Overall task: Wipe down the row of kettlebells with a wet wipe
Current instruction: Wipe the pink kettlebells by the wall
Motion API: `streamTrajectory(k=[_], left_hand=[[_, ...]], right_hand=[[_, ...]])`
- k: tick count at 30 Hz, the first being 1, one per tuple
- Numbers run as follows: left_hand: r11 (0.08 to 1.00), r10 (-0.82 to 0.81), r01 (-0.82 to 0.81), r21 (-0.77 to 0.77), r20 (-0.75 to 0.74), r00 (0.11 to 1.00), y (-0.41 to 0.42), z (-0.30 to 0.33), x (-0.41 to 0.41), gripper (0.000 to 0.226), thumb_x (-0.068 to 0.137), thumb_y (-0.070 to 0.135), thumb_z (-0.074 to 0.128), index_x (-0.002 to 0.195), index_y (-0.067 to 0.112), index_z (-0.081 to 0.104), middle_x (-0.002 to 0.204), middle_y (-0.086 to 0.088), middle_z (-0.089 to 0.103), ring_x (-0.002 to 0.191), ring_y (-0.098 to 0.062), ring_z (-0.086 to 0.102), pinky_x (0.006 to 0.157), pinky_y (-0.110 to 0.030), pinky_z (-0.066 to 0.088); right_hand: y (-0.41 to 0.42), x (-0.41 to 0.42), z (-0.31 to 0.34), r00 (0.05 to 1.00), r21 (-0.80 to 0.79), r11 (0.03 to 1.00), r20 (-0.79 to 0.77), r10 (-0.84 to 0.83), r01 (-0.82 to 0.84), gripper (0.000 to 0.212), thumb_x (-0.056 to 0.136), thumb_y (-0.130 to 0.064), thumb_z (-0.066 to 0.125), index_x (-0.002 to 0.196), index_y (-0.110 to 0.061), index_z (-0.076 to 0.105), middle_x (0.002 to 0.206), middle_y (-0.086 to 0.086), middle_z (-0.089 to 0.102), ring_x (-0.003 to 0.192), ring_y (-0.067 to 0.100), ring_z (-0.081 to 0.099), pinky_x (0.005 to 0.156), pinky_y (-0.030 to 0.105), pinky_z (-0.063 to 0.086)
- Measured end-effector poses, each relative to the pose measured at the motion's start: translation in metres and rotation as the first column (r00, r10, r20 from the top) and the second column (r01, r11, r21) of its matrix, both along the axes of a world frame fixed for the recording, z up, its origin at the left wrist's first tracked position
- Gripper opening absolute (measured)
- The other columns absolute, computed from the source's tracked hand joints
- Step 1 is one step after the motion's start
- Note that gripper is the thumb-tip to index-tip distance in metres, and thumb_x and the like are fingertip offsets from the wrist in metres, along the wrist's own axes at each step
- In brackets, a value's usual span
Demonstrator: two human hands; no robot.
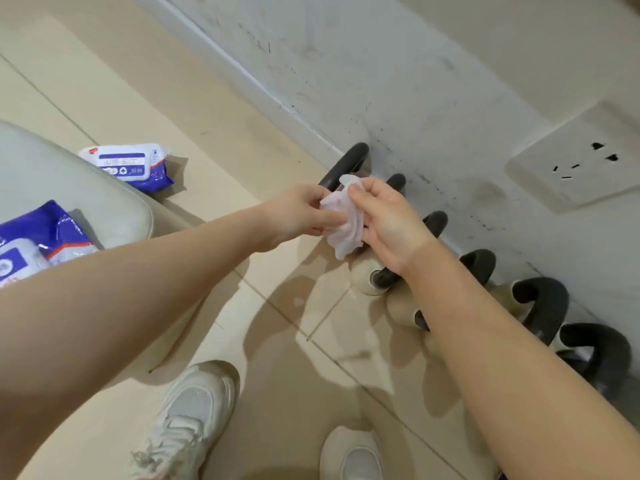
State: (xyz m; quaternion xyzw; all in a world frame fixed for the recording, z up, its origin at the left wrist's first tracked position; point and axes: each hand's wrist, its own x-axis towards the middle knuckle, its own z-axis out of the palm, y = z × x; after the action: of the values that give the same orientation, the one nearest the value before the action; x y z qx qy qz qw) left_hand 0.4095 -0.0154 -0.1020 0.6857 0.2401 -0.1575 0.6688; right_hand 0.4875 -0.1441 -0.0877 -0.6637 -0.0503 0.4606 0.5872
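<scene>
Fingers of the left hand (298,211) and the right hand (388,220) pinch a crumpled, pale pink wet wipe (343,221) between them, held in the air above the far end of the row of beige, black-handled kettlebells (540,299) along the white wall (415,81). This looks like readying the wipe; next it must come down onto a handle. The arms hide several kettlebell bodies, and a blue-and-white wipe packet (130,166) lies well apart on the tiled floor (277,358).

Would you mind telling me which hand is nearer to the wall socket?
The right hand. It sits on the socket's side of the wet wipe that both hands hold; the left hand is beyond the wipe, farther away.
</scene>
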Motion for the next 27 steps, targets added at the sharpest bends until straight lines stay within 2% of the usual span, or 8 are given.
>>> streamTrajectory(k=[5, 7, 10, 13, 17, 22, 25, 27], left_hand=[[0.999, 0.032, -0.033, -0.036, -0.022, 0.999, 0.034, -0.015, 0.007, 0.012, 0.089, 0.010, 0.057, 0.078, 0.013, 0.056, 0.065, -0.002, 0.053, 0.052, -0.010, 0.050, 0.056, -0.022, 0.045], [1.000, 0.015, -0.015, -0.017, -0.015, 1.000, 0.043, -0.015, 0.010, 0.016, 0.091, 0.011, 0.054, 0.076, 0.015, 0.055, 0.058, -0.002, 0.047, 0.041, -0.008, 0.040, 0.046, -0.019, 0.036], [0.970, -0.027, 0.022, 0.243, 0.019, 0.999, 0.046, -0.017, 0.017, 0.006, 0.090, 0.018, 0.053, 0.085, 0.017, 0.056, 0.068, -0.001, 0.053, 0.055, -0.014, 0.048, 0.054, -0.025, 0.038], [0.905, 0.049, -0.078, 0.418, 0.081, 0.996, 0.055, -0.024, 0.027, 0.019, 0.090, 0.022, 0.050, 0.107, 0.022, 0.058, 0.087, 0.006, 0.055, 0.077, -0.015, 0.051, 0.071, -0.028, 0.041], [0.975, 0.112, -0.103, 0.197, -0.037, 0.993, 0.062, -0.036, 0.035, 0.027, 0.093, 0.015, 0.043, 0.113, 0.017, 0.061, 0.103, -0.005, 0.061, 0.086, -0.017, 0.055, 0.074, -0.026, 0.046], [0.998, 0.064, -0.065, -0.019, -0.049, 0.997, 0.057, -0.038, 0.030, 0.026, 0.093, 0.016, 0.043, 0.093, 0.013, 0.069, 0.089, -0.006, 0.068, 0.075, -0.017, 0.062, 0.077, -0.026, 0.051], [0.985, 0.104, -0.115, -0.127, -0.096, 0.990, 0.062, -0.035, 0.032, 0.030, 0.091, 0.011, 0.038, 0.088, 0.013, 0.068, 0.079, -0.003, 0.068, 0.064, -0.013, 0.064, 0.062, -0.018, 0.053], [0.966, 0.148, -0.175, -0.190, -0.148, 0.978, 0.062, -0.034, 0.034, 0.030, 0.093, 0.017, 0.033, 0.097, 0.010, 0.062, 0.082, -0.005, 0.065, 0.066, -0.017, 0.061, 0.060, -0.022, 0.051]], right_hand=[[0.021, -0.003, -0.019, 0.983, -0.254, 0.952, 0.109, -0.149, 0.172, 0.019, 0.097, -0.034, 0.040, 0.088, -0.022, 0.052, 0.106, 0.013, 0.063, 0.103, 0.037, 0.062, 0.084, 0.057, 0.052], [0.027, -0.007, -0.027, 0.972, -0.319, 0.918, 0.078, -0.223, 0.237, 0.022, 0.098, -0.033, 0.038, 0.087, -0.020, 0.052, 0.096, 0.011, 0.060, 0.096, 0.037, 0.062, 0.069, 0.044, 0.055], [0.039, -0.015, -0.032, 0.919, -0.380, 0.838, 0.123, -0.375, 0.393, 0.025, 0.097, -0.033, 0.035, 0.102, -0.015, 0.052, 0.094, 0.007, 0.056, 0.091, 0.029, 0.057, 0.069, 0.038, 0.050], [0.042, -0.018, -0.027, 0.798, -0.371, 0.717, 0.404, -0.448, 0.591, 0.024, 0.097, -0.028, 0.032, 0.101, -0.012, 0.050, 0.092, 0.007, 0.056, 0.088, 0.026, 0.056, 0.073, 0.035, 0.045], [0.055, -0.025, -0.027, 0.693, -0.308, 0.689, 0.607, -0.388, 0.656, 0.020, 0.098, -0.028, 0.033, 0.091, -0.013, 0.045, 0.071, -0.005, 0.047, 0.064, 0.010, 0.046, 0.056, 0.027, 0.034], [0.086, -0.041, -0.044, 0.743, -0.251, 0.827, 0.615, -0.266, 0.503, 0.039, 0.091, -0.039, 0.041, 0.065, -0.018, 0.062, 0.088, -0.009, 0.059, 0.101, 0.015, 0.051, 0.096, 0.036, 0.038], [0.084, -0.047, -0.045, 0.675, -0.148, 0.788, 0.622, -0.396, 0.598, 0.047, 0.098, -0.029, 0.037, 0.067, -0.011, 0.066, 0.077, -0.009, 0.060, 0.082, 0.008, 0.056, 0.081, 0.023, 0.039], [0.084, -0.045, -0.050, 0.639, -0.178, 0.753, 0.669, -0.380, 0.634, 0.028, 0.097, -0.019, 0.043, 0.079, -0.009, 0.061, 0.079, -0.002, 0.057, 0.069, 0.008, 0.050, 0.067, 0.019, 0.036]])
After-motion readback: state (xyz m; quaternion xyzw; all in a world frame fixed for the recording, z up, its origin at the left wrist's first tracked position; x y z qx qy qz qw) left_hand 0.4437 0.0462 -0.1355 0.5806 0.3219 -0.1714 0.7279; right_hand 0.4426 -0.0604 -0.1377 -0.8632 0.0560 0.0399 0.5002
